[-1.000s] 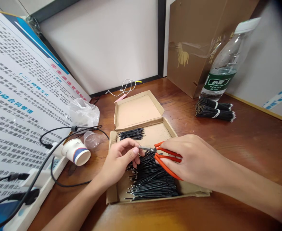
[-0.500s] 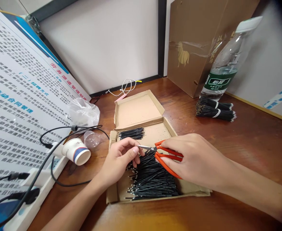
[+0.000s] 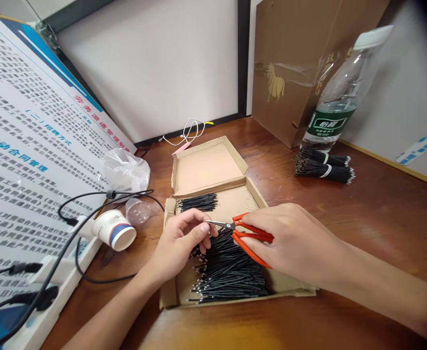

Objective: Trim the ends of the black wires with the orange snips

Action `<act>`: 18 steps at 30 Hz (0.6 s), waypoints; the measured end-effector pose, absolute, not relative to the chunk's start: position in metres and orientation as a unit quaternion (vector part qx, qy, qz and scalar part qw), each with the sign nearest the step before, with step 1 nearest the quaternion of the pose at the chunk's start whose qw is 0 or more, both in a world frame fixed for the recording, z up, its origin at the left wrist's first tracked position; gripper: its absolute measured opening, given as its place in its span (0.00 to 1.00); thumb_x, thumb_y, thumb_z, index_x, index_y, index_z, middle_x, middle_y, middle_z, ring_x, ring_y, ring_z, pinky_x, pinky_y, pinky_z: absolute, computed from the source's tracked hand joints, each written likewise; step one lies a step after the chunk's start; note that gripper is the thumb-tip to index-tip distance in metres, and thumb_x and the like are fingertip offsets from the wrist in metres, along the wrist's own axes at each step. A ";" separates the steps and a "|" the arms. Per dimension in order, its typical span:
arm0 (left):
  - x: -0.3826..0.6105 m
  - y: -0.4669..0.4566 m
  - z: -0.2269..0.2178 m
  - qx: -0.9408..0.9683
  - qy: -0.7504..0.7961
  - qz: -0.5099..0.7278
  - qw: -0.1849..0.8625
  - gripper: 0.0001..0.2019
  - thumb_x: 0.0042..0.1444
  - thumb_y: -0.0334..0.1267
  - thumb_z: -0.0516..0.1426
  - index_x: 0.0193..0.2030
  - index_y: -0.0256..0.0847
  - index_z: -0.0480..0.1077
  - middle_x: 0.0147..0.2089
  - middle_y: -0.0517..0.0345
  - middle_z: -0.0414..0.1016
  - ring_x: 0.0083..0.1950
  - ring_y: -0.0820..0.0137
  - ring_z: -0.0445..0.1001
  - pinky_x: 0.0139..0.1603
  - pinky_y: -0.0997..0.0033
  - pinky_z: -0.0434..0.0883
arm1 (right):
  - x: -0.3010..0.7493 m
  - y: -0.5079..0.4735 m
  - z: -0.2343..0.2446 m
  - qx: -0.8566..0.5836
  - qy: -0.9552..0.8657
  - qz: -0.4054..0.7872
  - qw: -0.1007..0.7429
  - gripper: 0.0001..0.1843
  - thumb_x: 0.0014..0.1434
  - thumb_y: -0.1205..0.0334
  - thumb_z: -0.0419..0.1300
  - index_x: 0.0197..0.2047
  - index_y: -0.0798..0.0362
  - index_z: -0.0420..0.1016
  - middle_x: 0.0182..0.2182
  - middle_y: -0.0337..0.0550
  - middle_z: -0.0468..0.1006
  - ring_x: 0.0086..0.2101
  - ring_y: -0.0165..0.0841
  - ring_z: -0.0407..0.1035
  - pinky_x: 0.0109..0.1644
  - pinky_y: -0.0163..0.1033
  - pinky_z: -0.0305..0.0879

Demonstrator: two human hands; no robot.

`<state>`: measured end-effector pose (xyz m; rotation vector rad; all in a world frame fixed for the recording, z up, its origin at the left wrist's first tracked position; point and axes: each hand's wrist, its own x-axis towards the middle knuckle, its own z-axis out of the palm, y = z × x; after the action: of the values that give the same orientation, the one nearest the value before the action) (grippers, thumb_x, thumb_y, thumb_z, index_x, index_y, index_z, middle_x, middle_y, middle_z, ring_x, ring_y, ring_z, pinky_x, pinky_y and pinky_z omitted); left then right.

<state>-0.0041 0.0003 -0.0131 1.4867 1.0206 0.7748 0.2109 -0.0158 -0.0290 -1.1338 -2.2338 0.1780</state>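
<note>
Red-handled scissors (image 3: 252,236) are gripped in my right hand (image 3: 290,243), their blades pointing left. The blade tips reach the fingertips of my left hand (image 3: 187,233), which are pinched together; whatever they hold is too small or hidden to make out. Both hands hover over an open cardboard box (image 3: 169,296). Inside it, a large pile of short black wires (image 3: 231,272) with bare silvery ends lies below the hands. A smaller, neater group of black wires (image 3: 199,202) rests at the box's far left.
Two tied bundles of black wires (image 3: 323,167) lie by a water bottle (image 3: 330,116) at right, before a brown carton (image 3: 290,68). At left are a paper cup (image 3: 115,229), clear plastic cup (image 3: 138,211), plastic bag (image 3: 126,170), and black cables around a power strip (image 3: 49,306).
Almost nothing differs. The whole view has shifted slightly, and the scissor tips stay at my left fingertips.
</note>
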 end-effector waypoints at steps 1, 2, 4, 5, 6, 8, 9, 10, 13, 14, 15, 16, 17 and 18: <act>-0.004 0.000 -0.013 0.630 0.433 0.327 0.556 0.10 0.57 0.41 0.59 0.33 0.35 0.68 0.31 0.54 0.74 0.27 0.74 0.70 0.25 0.74 0.68 | 0.211 -0.016 -0.029 -0.432 -0.845 0.070 0.308 0.12 0.56 0.65 0.55 0.22 0.53 0.68 0.17 0.36 0.70 0.19 0.27 0.56 0.26 0.36 0.48; -0.004 0.000 -0.012 0.630 0.435 0.325 0.556 0.10 0.57 0.41 0.59 0.33 0.35 0.68 0.31 0.54 0.74 0.27 0.74 0.70 0.25 0.74 0.68 | 0.211 -0.016 -0.029 -0.435 -0.844 0.072 0.307 0.11 0.56 0.65 0.55 0.22 0.53 0.68 0.18 0.36 0.70 0.19 0.27 0.56 0.26 0.36 0.48; -0.004 0.000 -0.012 0.630 0.436 0.321 0.556 0.10 0.57 0.41 0.59 0.33 0.35 0.68 0.31 0.54 0.74 0.27 0.73 0.70 0.26 0.74 0.68 | 0.211 -0.016 -0.029 -0.437 -0.843 0.074 0.305 0.11 0.56 0.65 0.55 0.22 0.53 0.67 0.18 0.36 0.70 0.19 0.27 0.56 0.26 0.36 0.48; -0.004 0.000 -0.012 0.631 0.437 0.320 0.556 0.10 0.57 0.41 0.59 0.33 0.35 0.69 0.31 0.54 0.74 0.27 0.73 0.70 0.26 0.74 0.68 | 0.210 -0.016 -0.029 -0.437 -0.843 0.074 0.306 0.11 0.56 0.65 0.55 0.22 0.53 0.67 0.18 0.36 0.70 0.19 0.27 0.56 0.26 0.36 0.48; -0.004 0.000 -0.012 0.632 0.437 0.318 0.555 0.10 0.57 0.41 0.59 0.33 0.35 0.69 0.31 0.54 0.74 0.27 0.74 0.70 0.26 0.74 0.68 | 0.210 -0.016 -0.030 -0.437 -0.843 0.075 0.305 0.11 0.56 0.65 0.55 0.22 0.53 0.67 0.18 0.36 0.70 0.19 0.27 0.56 0.26 0.36 0.47; -0.004 0.000 -0.012 0.633 0.438 0.316 0.556 0.09 0.57 0.41 0.59 0.33 0.35 0.69 0.31 0.54 0.75 0.27 0.74 0.70 0.26 0.75 0.68 | 0.211 -0.016 -0.029 -0.436 -0.845 0.076 0.300 0.11 0.56 0.65 0.55 0.22 0.53 0.66 0.18 0.35 0.70 0.19 0.27 0.56 0.26 0.36 0.47; -0.004 0.000 -0.012 0.632 0.438 0.315 0.556 0.09 0.57 0.40 0.59 0.33 0.35 0.69 0.32 0.54 0.75 0.27 0.74 0.69 0.26 0.75 0.68 | 0.211 -0.017 -0.029 -0.437 -0.846 0.076 0.297 0.11 0.56 0.65 0.55 0.22 0.53 0.66 0.18 0.35 0.70 0.19 0.27 0.56 0.26 0.36 0.47; -0.004 0.000 -0.012 0.632 0.437 0.314 0.557 0.09 0.57 0.40 0.59 0.33 0.35 0.69 0.32 0.54 0.75 0.27 0.74 0.69 0.26 0.75 0.68 | 0.211 -0.018 -0.029 -0.439 -0.846 0.074 0.294 0.11 0.56 0.65 0.55 0.22 0.53 0.65 0.18 0.35 0.70 0.19 0.27 0.57 0.26 0.36 0.47; -0.004 -0.001 -0.012 0.635 0.436 0.311 0.557 0.09 0.58 0.39 0.59 0.34 0.34 0.69 0.32 0.54 0.75 0.27 0.74 0.69 0.26 0.75 0.68 | 0.211 -0.020 -0.029 -0.445 -0.847 0.075 0.282 0.11 0.56 0.65 0.55 0.22 0.53 0.66 0.19 0.37 0.72 0.20 0.28 0.59 0.26 0.36 0.47; -0.004 -0.001 -0.012 0.637 0.435 0.309 0.557 0.08 0.58 0.39 0.58 0.34 0.34 0.69 0.32 0.54 0.75 0.27 0.74 0.69 0.26 0.75 0.68 | 0.211 -0.020 -0.029 -0.448 -0.846 0.076 0.277 0.11 0.56 0.65 0.54 0.22 0.53 0.66 0.19 0.37 0.72 0.20 0.28 0.59 0.26 0.37 0.47; -0.004 0.000 -0.012 0.638 0.434 0.308 0.557 0.08 0.58 0.39 0.58 0.34 0.34 0.69 0.32 0.54 0.75 0.28 0.74 0.70 0.27 0.75 0.68 | 0.210 -0.020 -0.029 -0.451 -0.846 0.078 0.273 0.10 0.55 0.65 0.54 0.22 0.53 0.67 0.19 0.37 0.72 0.20 0.28 0.60 0.26 0.37 0.47; -0.005 0.000 -0.013 0.638 0.433 0.306 0.558 0.08 0.58 0.38 0.58 0.34 0.34 0.69 0.32 0.54 0.75 0.28 0.74 0.70 0.27 0.75 0.68 | 0.210 -0.019 -0.028 -0.453 -0.846 0.079 0.270 0.10 0.55 0.65 0.54 0.22 0.53 0.67 0.20 0.37 0.72 0.20 0.28 0.60 0.26 0.37 0.46; -0.005 0.001 -0.013 0.639 0.432 0.305 0.559 0.08 0.58 0.38 0.58 0.34 0.34 0.69 0.32 0.54 0.75 0.28 0.75 0.70 0.27 0.75 0.69 | 0.209 -0.018 -0.028 -0.454 -0.846 0.079 0.268 0.10 0.55 0.65 0.54 0.22 0.53 0.66 0.19 0.37 0.72 0.20 0.28 0.59 0.26 0.37 0.46; -0.006 0.001 -0.014 0.639 0.431 0.304 0.560 0.08 0.59 0.38 0.58 0.34 0.34 0.69 0.33 0.54 0.75 0.28 0.75 0.70 0.27 0.75 0.69 | 0.208 -0.017 -0.028 -0.455 -0.846 0.079 0.266 0.10 0.55 0.66 0.54 0.22 0.53 0.66 0.19 0.37 0.72 0.20 0.28 0.59 0.26 0.37 0.46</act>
<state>-0.0056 0.0013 -0.0139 1.5053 1.0150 0.7164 0.2077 -0.0169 -0.0279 -1.2289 -2.2846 0.2143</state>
